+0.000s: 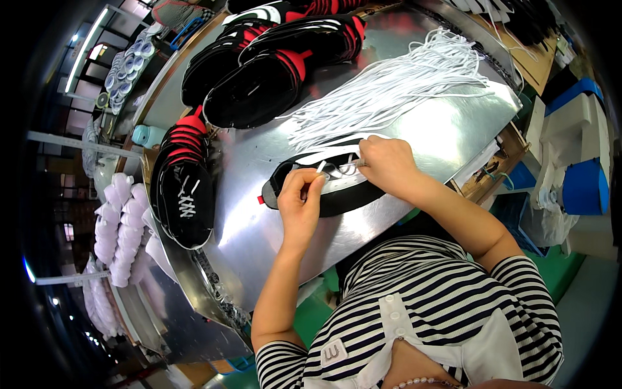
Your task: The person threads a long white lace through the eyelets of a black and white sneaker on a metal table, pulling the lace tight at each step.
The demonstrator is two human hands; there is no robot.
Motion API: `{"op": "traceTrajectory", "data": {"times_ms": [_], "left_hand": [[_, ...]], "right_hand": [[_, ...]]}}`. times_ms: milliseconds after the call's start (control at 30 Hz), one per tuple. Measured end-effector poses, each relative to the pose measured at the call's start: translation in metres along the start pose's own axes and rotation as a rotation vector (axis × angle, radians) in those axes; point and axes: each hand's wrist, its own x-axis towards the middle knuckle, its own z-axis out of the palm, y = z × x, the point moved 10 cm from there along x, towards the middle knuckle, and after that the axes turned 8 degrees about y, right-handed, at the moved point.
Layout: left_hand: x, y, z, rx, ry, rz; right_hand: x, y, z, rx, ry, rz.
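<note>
I have the left hand (301, 194) over the black-and-white shoe (353, 202), its fingers pinching a white lace (321, 166). The right hand (387, 162) touches the shoe's lacing edge; from here I can't tell what those fingers grasp. The shoe lies on the metal desk (447, 139), just below a bundle of laces (389, 91).

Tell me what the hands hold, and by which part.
Left hand: white lace, pinched near one end. Right hand: at the black-and-white shoe; exact hold unclear.
</note>
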Motion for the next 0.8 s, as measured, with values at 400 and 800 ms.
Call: {"op": "traceTrajectory", "data": {"times_ms": [400, 800], "left_hand": [[-0.005, -0.011, -0.02, -0.478, 0.007, -0.35], [0.033, -0.108, -0.308, -1.439, 0.536, -0.385]], "right_hand": [[-0.015, 0.055, 0.008, 0.851, -0.052, 0.506], [-0.013, 0.047, -0.002, 0.463, 0.031, 0.325]]}}
